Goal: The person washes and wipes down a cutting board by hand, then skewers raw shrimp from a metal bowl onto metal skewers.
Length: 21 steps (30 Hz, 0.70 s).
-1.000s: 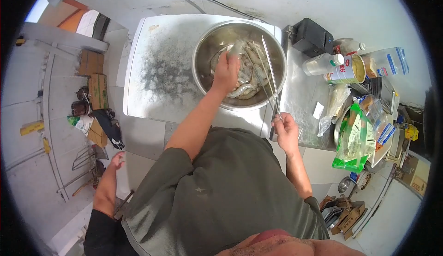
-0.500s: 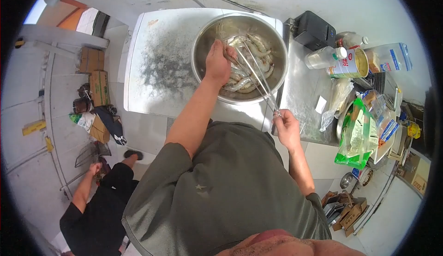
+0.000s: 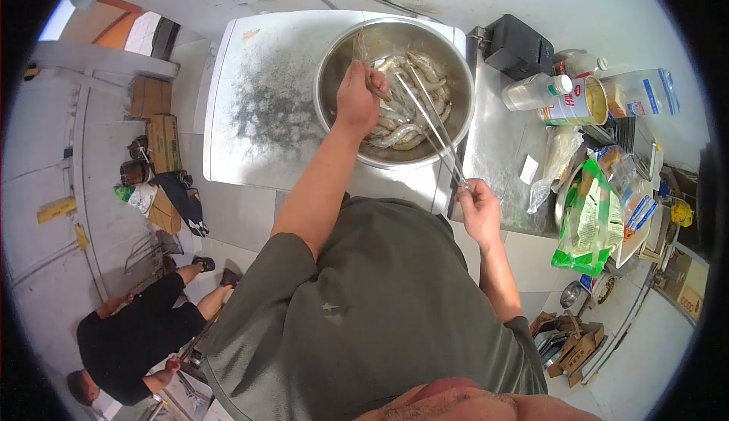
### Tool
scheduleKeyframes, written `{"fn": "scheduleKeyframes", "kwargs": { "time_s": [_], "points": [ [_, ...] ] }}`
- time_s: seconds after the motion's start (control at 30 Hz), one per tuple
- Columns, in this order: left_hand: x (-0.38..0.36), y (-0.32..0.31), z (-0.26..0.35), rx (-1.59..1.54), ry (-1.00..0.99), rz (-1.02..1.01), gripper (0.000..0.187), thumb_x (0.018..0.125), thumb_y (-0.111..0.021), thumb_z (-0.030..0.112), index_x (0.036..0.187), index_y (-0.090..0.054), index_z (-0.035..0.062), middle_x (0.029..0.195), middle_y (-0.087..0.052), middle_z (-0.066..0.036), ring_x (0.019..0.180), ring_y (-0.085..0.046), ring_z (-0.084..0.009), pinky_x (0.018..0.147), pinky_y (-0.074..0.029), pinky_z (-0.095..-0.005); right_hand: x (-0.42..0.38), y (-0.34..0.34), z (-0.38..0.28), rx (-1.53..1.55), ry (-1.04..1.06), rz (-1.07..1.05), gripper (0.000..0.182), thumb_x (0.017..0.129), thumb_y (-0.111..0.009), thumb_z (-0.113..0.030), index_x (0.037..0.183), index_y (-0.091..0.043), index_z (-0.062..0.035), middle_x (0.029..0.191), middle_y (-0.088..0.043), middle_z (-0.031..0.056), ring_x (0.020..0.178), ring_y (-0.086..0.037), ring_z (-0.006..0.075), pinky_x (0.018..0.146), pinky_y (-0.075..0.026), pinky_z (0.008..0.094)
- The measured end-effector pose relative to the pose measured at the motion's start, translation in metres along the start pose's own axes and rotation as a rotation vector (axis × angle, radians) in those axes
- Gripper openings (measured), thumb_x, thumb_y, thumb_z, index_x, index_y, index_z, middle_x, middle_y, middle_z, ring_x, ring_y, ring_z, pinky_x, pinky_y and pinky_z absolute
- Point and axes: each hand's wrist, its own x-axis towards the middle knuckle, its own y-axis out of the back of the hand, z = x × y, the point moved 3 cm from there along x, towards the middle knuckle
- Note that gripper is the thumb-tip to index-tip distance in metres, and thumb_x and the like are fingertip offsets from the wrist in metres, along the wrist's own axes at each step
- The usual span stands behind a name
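Observation:
A steel bowl [image 3: 326, 117] holds a pile of raw, unpeeled shrimp [image 3: 406, 136]. My left hand [image 3: 357, 102] is closed over the bowl's left side, pinching one shrimp [image 3: 377, 91]; its thin feelers rise above my fingers and its body shows at their right. My right hand [image 3: 480, 210] grips the joined end of long, thin metal tongs [image 3: 437, 129] at the bowl's lower right. The two tong arms reach up over the pile, tips apart, beside the shrimp in my left hand.
The bowl stands on a white, dark-stained lid [image 3: 258, 140]. To the right, a steel counter [image 3: 497, 148] carries a black box [image 3: 518, 47], a plastic bottle [image 3: 535, 94], a tin can [image 3: 577, 104] and a green bag [image 3: 588, 220]. A person in black [image 3: 140, 341] is at lower left.
My right hand and the tongs have shifted slightly right, the tips moving a little away from my left hand. The person in black has changed posture at lower left.

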Motion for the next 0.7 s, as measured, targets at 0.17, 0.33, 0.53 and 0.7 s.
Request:
{"fn": "scheduleKeyframes", "kwargs": {
  "time_s": [0.17, 0.33, 0.53, 0.7],
  "points": [
    [-0.0026, -0.0035, -0.0012, 0.033, 0.001, 0.017, 0.027, 0.101, -0.034, 0.027, 0.084, -0.041, 0.0082, 0.072, -0.042, -0.005, 0.067, -0.04, -0.016, 0.066, -0.038, -0.0304, 0.0016, 0.0047, 0.0097, -0.067, 0.133, 0.03, 0.01, 0.089, -0.056, -0.009, 0.091, -0.058, 0.0005, 0.07, -0.062, 0.004, 0.061, -0.055, 0.0075, 0.056, -0.044, 0.0236],
    [-0.0037, -0.0041, -0.004, 0.066, 0.006, 0.023, 0.025, 0.101, -0.034, 0.026, 0.085, -0.042, 0.0081, 0.073, -0.044, -0.005, 0.068, -0.042, -0.0163, 0.066, -0.039, -0.0301, 0.0027, 0.0025, 0.0062, -0.108, 0.11, 0.014, 0.01, 0.088, -0.056, -0.009, 0.091, -0.059, 0.0007, 0.068, -0.063, 0.0043, 0.06, -0.055, 0.0074, 0.055, -0.044, 0.0236],
    [-0.0041, -0.0027, -0.0048, 0.095, 0.013, 0.04, 0.029, 0.101, -0.033, 0.027, 0.084, -0.045, 0.0083, 0.071, -0.045, -0.006, 0.067, -0.046, -0.0179, 0.066, -0.041, -0.0323, 0.0011, 0.0007, 0.0037, -0.1, 0.079, 0.005, 0.012, 0.088, -0.056, -0.01, 0.091, -0.059, 0.0007, 0.069, -0.063, 0.0049, 0.06, -0.056, 0.0077, 0.055, -0.044, 0.0242],
    [-0.002, -0.0018, -0.0079, 0.119, 0.0, 0.036, 0.03, 0.101, -0.033, 0.028, 0.083, -0.045, 0.0084, 0.071, -0.046, -0.006, 0.067, -0.046, -0.0181, 0.065, -0.041, -0.0328, 0.001, -0.0003, 0.0047, -0.12, 0.104, 0.022, 0.012, 0.087, -0.056, -0.01, 0.091, -0.059, 0.0006, 0.068, -0.063, 0.0061, 0.061, -0.056, 0.0097, 0.057, -0.045, 0.0256]
  ]
}}
